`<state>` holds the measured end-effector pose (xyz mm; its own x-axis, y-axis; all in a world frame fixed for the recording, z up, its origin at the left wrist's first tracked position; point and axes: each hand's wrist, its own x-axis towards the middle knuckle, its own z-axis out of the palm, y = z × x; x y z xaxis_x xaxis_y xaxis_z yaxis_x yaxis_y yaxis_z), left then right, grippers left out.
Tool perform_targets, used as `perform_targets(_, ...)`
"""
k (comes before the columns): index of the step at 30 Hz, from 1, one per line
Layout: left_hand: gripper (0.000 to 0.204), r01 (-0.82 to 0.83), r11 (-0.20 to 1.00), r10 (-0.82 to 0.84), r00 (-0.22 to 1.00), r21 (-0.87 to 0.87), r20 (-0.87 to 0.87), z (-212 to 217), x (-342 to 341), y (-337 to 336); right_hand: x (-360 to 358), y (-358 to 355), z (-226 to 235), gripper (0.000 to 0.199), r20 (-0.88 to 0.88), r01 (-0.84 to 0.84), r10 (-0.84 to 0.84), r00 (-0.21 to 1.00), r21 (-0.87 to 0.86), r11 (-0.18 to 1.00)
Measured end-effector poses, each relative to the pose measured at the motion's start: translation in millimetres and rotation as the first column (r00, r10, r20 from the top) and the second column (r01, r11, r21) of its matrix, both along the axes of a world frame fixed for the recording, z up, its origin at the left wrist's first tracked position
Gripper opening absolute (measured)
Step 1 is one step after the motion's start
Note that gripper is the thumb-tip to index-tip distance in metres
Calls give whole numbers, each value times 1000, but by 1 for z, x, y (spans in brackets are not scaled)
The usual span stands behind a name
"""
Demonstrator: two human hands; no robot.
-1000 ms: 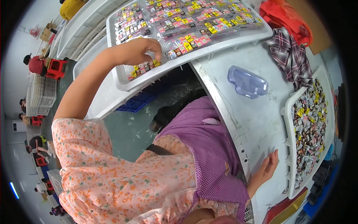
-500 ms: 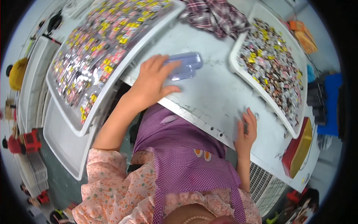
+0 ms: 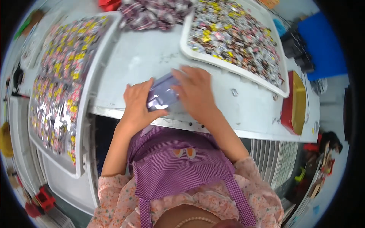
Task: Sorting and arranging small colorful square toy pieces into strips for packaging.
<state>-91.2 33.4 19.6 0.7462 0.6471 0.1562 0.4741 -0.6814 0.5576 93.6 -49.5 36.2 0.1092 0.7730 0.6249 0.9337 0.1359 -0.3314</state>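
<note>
Since the earlier frame, the right hand [image 3: 195, 93] has reached one clear plastic case [image 3: 162, 92], partly hidden, on the bench [image 3: 142, 57]; that hand's blurred grip cannot be told. The left hand [image 3: 137, 108] spreads wide at the case's left side. Two white trays, left tray [image 3: 99, 57] and right tray [image 3: 235, 67], hold pieces whose print is illegible.

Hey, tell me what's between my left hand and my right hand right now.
The clear tray lies between your left hand and right hand, as the head view shows. The right fingers blur, so their contact is unclear.
</note>
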Motion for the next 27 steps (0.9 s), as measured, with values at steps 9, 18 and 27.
perform_targets(9, 94, 24, 1000, -24, 998, 6, 54, -9, 5, -4, 11, 24, -14, 22, 197, -23, 71, 978, -233, 972)
perform_targets(18, 95, 7, 998, -9, 1000, 60, 24, -18, -1, 0, 2, 32, -16, 12, 245, 20, 24, 969, -177, 984)
perform_targets(27, 104, -1, 1000, 1, 1000, 11, 27, -10, 3, -3, 10, 15, -5, 11, 224, -66, 92, 970, -121, 990)
